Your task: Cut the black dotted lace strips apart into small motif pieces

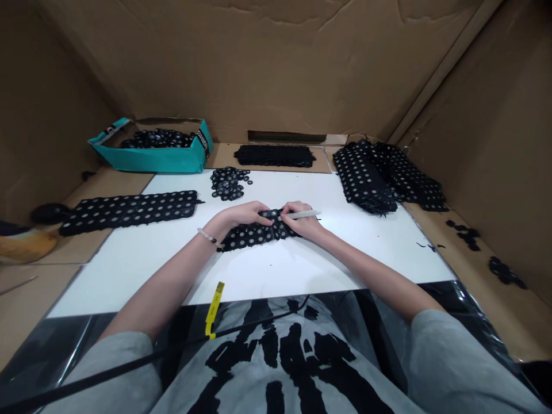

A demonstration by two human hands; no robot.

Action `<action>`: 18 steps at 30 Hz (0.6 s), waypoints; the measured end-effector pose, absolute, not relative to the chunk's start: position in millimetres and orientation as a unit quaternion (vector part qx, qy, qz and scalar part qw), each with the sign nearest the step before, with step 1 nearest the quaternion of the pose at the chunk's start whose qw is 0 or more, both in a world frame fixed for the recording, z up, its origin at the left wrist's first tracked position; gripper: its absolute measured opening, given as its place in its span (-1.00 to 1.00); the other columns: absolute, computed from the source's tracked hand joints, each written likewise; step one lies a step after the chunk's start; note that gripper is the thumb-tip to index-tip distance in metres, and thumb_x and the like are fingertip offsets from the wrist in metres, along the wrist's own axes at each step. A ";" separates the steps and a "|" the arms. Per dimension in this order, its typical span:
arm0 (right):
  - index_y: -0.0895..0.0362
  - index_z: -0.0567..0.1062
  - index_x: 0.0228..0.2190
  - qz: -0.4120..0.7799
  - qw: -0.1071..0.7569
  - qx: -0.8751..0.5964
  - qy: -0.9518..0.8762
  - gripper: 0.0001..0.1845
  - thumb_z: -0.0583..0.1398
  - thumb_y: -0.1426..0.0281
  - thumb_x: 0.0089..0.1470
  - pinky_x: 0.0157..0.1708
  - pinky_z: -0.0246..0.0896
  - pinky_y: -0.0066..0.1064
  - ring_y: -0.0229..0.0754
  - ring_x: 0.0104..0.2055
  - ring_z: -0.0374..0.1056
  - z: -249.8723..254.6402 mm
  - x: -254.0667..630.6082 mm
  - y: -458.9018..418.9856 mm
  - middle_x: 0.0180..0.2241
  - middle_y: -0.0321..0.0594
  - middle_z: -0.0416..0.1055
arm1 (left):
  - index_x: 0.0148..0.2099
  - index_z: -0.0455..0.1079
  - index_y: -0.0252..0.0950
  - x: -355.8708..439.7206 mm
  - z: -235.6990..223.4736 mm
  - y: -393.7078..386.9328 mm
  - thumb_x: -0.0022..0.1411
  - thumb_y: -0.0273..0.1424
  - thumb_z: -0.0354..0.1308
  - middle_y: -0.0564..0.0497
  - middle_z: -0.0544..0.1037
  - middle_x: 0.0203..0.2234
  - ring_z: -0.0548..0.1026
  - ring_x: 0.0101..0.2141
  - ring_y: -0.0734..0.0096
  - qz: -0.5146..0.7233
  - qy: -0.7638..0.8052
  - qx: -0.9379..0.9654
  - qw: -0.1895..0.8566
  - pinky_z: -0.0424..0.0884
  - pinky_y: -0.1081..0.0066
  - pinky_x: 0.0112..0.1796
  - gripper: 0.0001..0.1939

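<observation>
Holding a likely soft, light strip's (250, 234) edge, our left hand (250, 213) is half-curling; our right hand (309, 227) is pinching a stick (304, 214).

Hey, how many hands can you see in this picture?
2. The left hand is at the dotted black strip; the right hand grips a pale pen-like tool by the strip's right part. No other hands show.
</observation>
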State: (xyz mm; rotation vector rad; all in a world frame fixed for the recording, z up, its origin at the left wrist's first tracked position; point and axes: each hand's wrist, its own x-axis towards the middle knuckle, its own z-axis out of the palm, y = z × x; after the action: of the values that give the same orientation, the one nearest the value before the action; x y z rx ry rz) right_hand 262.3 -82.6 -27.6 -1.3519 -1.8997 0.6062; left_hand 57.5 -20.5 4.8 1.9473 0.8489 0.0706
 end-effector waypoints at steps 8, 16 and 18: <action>0.11 0.42 -0.60 0.404 0.367 -0.523 -0.655 -0.87 0.19 0.35 -0.09 -0.15 0.24 -0.32 -0.13 -0.24 0.41 -17.4 288.5 -70.9 -0.38 -0.25 0.53 | -0.28 0.52 -0.30 61.3 3.2 -27.9 0.02 -0.10 0.21 -0.03 0.59 -0.35 0.44 -0.31 0.24 0.102 0.402 0.839 0.353 0.26 0.37 -0.26 -0.63; 0.09 0.42 -0.49 0.387 0.409 -0.500 -0.658 -0.84 0.17 0.27 0.01 -0.08 0.24 -0.29 -0.15 -0.21 0.42 -23.7 271.0 -75.5 -0.31 -0.26 0.54 | -0.30 0.54 -0.33 61.4 -5.6 -21.3 -0.01 -0.09 0.27 0.00 0.59 -0.43 0.42 -0.38 0.32 0.111 0.408 0.810 0.406 0.24 0.39 -0.33 -0.61; 0.09 0.43 -0.49 0.384 0.409 -0.505 -0.656 -0.84 0.17 0.27 0.01 -0.10 0.24 -0.30 -0.15 -0.22 0.41 -24.3 271.3 -75.6 -0.34 -0.27 0.52 | -0.29 0.55 -0.34 61.4 -6.7 -20.6 -0.04 -0.10 0.30 0.00 0.60 -0.42 0.42 -0.38 0.32 0.121 0.414 0.792 0.432 0.25 0.38 -0.32 -0.61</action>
State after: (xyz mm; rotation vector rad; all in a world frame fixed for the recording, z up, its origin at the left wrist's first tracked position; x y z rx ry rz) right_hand 271.3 -75.6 -24.3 -1.2718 -1.6530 0.9669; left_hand 61.4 -20.6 -6.7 1.9747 1.0311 0.3009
